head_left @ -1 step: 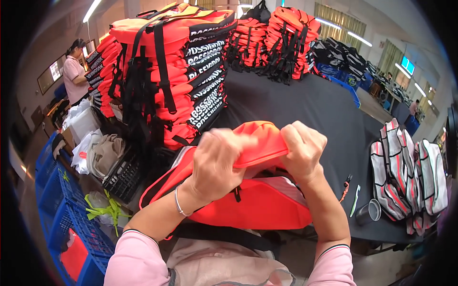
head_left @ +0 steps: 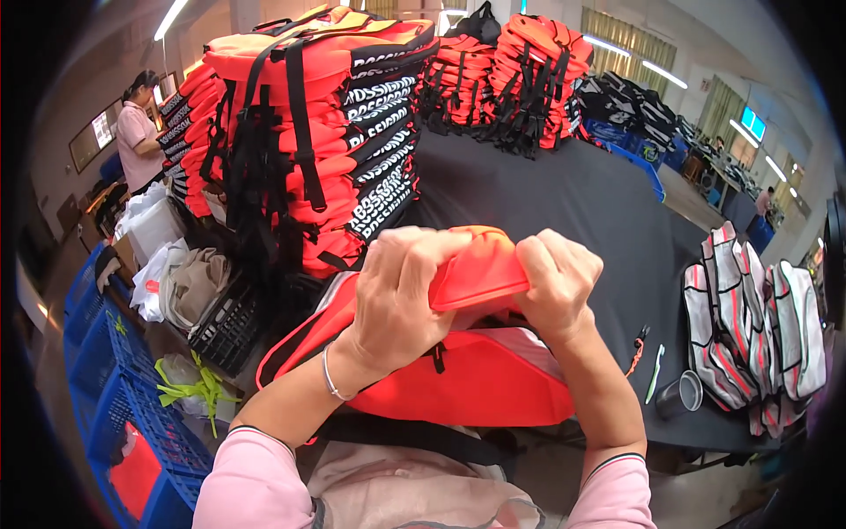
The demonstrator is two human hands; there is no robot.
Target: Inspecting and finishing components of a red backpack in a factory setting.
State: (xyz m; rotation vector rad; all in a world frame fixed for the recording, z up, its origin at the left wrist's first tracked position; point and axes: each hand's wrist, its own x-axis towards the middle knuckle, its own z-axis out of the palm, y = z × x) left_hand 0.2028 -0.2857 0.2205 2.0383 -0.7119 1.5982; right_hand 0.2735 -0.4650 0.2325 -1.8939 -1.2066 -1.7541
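A bright red-orange backpack lies at the table's near edge in front of me, with its top opened up. My left hand, with a thin bracelet at its wrist, is closed on the left side of the backpack's raised orange edge. My right hand grips the same raised part at its right end, fingers curled over it. Between both fists the fabric is stretched into a curved fold. Pale lining shows beneath that fold, and a small black zipper pull hangs on the front panel. My fingertips are partly hidden by the cloth and by my hands.
A tall stack of red and black backpacks stands at left, more stacks behind. On the right lie grey-white bag pieces, a metal cup, a toothbrush and small snips. Blue crates sit left; a person stands beyond.
My left hand, blurred by motion before, is now sharp and sits slightly higher on the fold. The right hand and the backpack have barely shifted.
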